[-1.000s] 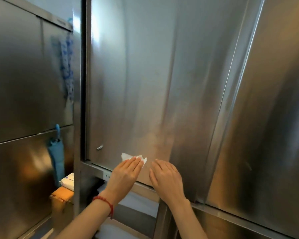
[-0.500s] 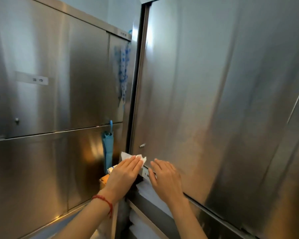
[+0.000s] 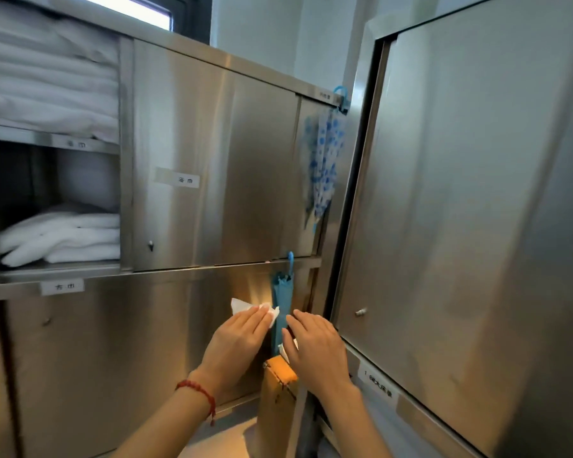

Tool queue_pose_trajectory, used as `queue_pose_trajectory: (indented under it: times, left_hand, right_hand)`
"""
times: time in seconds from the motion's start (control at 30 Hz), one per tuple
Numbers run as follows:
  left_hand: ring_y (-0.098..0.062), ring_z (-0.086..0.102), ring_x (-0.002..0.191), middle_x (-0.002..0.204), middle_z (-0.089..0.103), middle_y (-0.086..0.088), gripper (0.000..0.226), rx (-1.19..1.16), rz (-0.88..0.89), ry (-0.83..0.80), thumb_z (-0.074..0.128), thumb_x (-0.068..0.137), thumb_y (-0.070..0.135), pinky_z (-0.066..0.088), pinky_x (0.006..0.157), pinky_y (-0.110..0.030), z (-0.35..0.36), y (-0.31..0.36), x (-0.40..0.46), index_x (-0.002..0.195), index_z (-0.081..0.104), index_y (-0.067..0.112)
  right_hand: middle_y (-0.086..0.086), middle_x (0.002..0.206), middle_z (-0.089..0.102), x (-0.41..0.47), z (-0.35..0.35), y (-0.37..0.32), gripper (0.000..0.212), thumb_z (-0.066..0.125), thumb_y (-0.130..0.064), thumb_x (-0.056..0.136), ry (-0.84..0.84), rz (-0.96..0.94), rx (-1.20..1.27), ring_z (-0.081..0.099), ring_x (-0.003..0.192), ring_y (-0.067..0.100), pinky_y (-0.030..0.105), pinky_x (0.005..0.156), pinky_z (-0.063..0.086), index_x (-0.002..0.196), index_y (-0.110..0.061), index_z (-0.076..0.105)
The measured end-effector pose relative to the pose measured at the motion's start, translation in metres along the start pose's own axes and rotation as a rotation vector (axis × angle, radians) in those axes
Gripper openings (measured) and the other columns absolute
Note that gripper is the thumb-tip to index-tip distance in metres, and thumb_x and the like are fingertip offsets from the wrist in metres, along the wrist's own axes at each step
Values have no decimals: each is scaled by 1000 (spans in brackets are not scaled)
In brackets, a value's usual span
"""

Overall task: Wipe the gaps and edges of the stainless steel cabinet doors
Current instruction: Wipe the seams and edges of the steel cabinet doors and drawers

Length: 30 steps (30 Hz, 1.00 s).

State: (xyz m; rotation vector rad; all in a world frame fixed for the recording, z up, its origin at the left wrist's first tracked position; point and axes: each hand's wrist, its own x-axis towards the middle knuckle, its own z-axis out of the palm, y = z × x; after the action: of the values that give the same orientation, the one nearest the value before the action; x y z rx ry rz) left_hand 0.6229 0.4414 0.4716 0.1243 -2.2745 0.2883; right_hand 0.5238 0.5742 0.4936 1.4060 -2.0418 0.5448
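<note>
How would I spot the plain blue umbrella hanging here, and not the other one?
Find the steel cabinet on the left with towels in its open shelves. At its right end, the plain blue umbrella hangs low, just above the two hands. The spotted umbrella hangs higher and has blue dots on white.

You face a pale wall (image 3: 265, 38) that rises behind the steel units, with a strip of bright window (image 3: 136, 8) at the top left letting in daylight. To your left, open shelves (image 3: 57, 140) hold folded white linens (image 3: 47, 71) above and another white stack (image 3: 63, 238) below. A blue dotted umbrella (image 3: 325, 160) hangs from a hook near the corner, and a plain blue folded umbrella (image 3: 282, 302) hangs lower down. A brown cardboard box (image 3: 277, 401) stands on the floor beneath it.
</note>
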Motion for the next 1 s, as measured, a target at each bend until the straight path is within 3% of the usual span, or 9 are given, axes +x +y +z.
queue_pose_trajectory:
  times: [0.07, 0.13, 0.27, 0.33, 0.5, 0.63, 0.77, 0.87, 1.0]
  left_hand:
    - [-20, 70, 91, 102, 72, -9, 69, 16, -15, -8, 95, 36, 20, 55, 74, -31, -3, -21, -6, 100, 74, 8]
    - [-20, 70, 92, 103, 72, -9, 68, 18, -29, -1, 95, 38, 20, 55, 75, -30, -7, -41, -12, 101, 73, 7]
    - [-21, 70, 91, 101, 72, -9, 68, 38, -47, 8, 95, 37, 22, 55, 73, -32, -18, -79, -31, 100, 74, 6]
    - [-21, 70, 90, 100, 72, -9, 69, 53, -63, 9, 95, 36, 21, 56, 70, -32, -25, -99, -42, 99, 74, 6]
    - [-22, 71, 87, 97, 72, -10, 68, 120, -87, 10, 95, 34, 18, 58, 68, -32, -50, -148, -68, 97, 74, 5]
    - [-23, 71, 87, 98, 72, -12, 66, 192, -87, 26, 95, 34, 10, 58, 70, -33, -69, -185, -88, 96, 73, 3]
    - [-23, 71, 86, 96, 72, -13, 65, 254, -114, 29, 95, 32, 4, 57, 71, -32, -78, -218, -110, 94, 74, 2]
    - [-23, 71, 86, 97, 72, -13, 66, 281, -159, 17, 94, 31, 1, 57, 71, -32, -82, -237, -122, 94, 74, 2]
    - [-23, 71, 87, 97, 72, -14, 66, 341, -215, -9, 94, 31, 1, 58, 72, -33, -83, -260, -135, 95, 74, 1]
  right_hand:
    - [-2, 96, 72, 13, 6, -18, 23, 77, -28, 76, 31, -21, 56, 69, 89, 12, 29, 81, 55, 97, -18, 74]
    - [-2, 97, 72, 25, 15, -34, 21, 77, -28, 77, 41, -31, 92, 69, 90, 13, 31, 82, 55, 95, -19, 74]
    - [-2, 134, 55, 46, 42, -64, 38, 41, -37, 99, -60, -42, 135, 48, 126, 12, 29, 109, 33, 131, -21, 56]
    - [-6, 142, 46, 56, 56, -82, 44, 30, -41, 101, -95, -54, 141, 39, 132, 9, 26, 113, 24, 138, -25, 47]
    - [-7, 148, 38, 84, 81, -133, 46, 26, -42, 102, -111, -100, 179, 32, 137, 8, 25, 114, 17, 142, -26, 40]
    - [1, 135, 55, 106, 96, -175, 38, 45, -34, 98, -13, -110, 217, 49, 126, 16, 30, 109, 31, 131, -18, 57]
    - [-1, 135, 55, 119, 120, -205, 38, 44, -36, 98, -48, -159, 241, 50, 126, 15, 28, 109, 29, 130, -21, 58]
    - [0, 100, 73, 134, 134, -224, 24, 73, -30, 76, 50, -200, 225, 70, 92, 15, 31, 84, 52, 97, -19, 75]
    - [-1, 95, 74, 153, 158, -243, 25, 81, -29, 70, 52, -246, 223, 71, 87, 13, 31, 79, 55, 93, -19, 76]
